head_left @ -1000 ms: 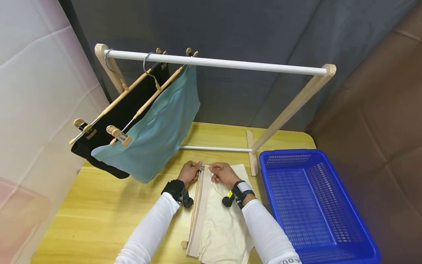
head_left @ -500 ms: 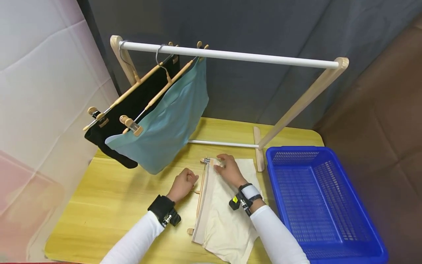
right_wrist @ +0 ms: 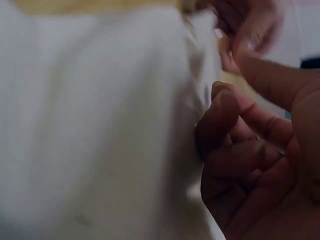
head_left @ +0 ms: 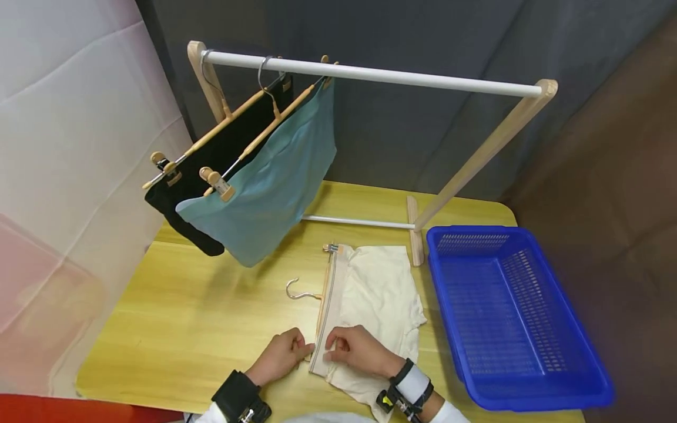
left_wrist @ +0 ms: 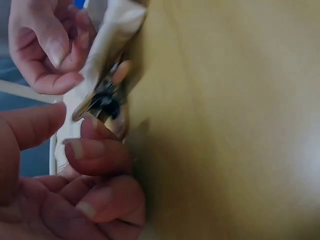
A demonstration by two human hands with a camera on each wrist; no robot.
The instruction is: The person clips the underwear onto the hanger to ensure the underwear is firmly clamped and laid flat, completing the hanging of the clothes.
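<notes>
Cream-coloured shorts or a similar garment [head_left: 383, 282] lie on the table, with their striped waistband along a wooden clip hanger [head_left: 321, 311]. A clip [head_left: 331, 248] grips the waistband's far end. At the near end, my left hand [head_left: 280, 355] is beside the other clip [left_wrist: 107, 97], its thumb and loosely bent fingers apart in the left wrist view. Over the near part of the waistband is my right hand [head_left: 362, 351], fingers loosely bent and holding nothing that shows. The metal hook [head_left: 296, 289] points left. In the head view, the left hand mostly hides the near clip.
A white-bar rack [head_left: 370, 73] stands at the back. From its left end hang a black garment [head_left: 201, 217] and a light blue one [head_left: 270, 182] on clip hangers. A blue plastic basket [head_left: 457, 358] occupies the table's right side.
Both hands have left the far clip and moved toward me, to the near end of the waistband. The hanger's hook is now uncovered. The head view has shifted slightly.
</notes>
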